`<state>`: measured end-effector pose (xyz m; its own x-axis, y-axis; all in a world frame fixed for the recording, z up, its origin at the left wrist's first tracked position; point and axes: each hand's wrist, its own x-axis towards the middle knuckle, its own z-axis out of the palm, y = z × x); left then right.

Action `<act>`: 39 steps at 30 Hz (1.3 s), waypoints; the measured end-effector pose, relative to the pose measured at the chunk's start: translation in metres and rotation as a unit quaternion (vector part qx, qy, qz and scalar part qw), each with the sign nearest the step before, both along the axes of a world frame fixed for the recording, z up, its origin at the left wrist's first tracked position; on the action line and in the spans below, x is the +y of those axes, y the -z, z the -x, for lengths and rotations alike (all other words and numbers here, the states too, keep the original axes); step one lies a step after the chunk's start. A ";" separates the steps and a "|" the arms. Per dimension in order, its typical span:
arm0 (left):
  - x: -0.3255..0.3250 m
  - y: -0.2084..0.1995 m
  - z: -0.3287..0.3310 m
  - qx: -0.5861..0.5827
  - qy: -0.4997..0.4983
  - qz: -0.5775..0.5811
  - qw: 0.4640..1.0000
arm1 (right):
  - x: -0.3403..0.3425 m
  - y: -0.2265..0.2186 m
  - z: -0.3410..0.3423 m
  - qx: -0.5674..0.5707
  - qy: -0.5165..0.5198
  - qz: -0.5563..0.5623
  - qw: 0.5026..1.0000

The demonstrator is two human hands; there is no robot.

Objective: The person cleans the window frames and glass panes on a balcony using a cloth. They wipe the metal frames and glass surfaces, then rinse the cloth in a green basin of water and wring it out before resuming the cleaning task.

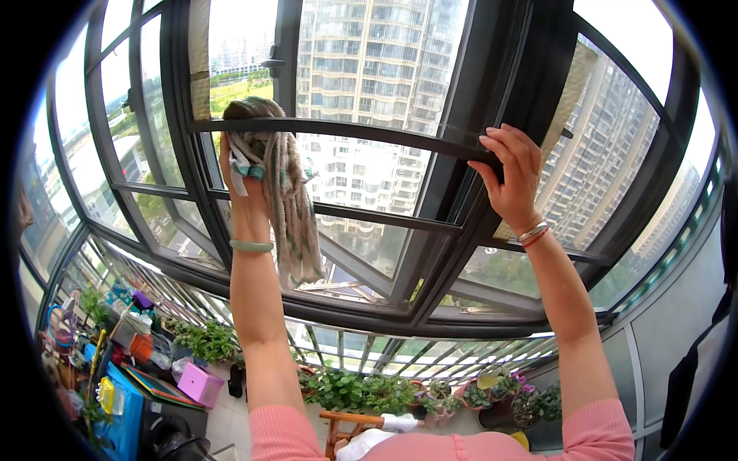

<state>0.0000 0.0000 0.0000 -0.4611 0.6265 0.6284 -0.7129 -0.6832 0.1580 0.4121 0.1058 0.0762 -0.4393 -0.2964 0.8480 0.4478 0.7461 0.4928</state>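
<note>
My left hand [243,190] is raised to a dark window rail [369,135], its fingers mostly hidden by a striped, patterned cloth [294,211]. The cloth is bunched over the rail, and its long end hangs down beside my wrist, which wears a pale green bangle [251,247]. At the rail's right end, my right hand [510,173] grips it, fingertips above and thumb below. Silver and red bands [533,233] circle that wrist.
Dark-framed window panes [384,69] surround me, with metal railings [453,355] below. Potted plants [342,388] line the floor beneath. A wooden chair or stool [350,419] stands close to me. At lower left are a pink-purple box [201,384], a blue container [119,411] and assorted clutter.
</note>
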 end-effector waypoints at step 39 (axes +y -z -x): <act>-0.063 0.029 -0.252 0.017 0.185 0.240 0.953 | -0.003 0.000 -0.006 -0.091 0.015 -0.065 0.994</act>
<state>0.2521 -0.0627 -0.0285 -0.1372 0.9611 0.2396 -0.8801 -0.2293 0.4158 0.4184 0.1028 0.0763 -0.5912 -0.3826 0.7100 0.3635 0.6594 0.6581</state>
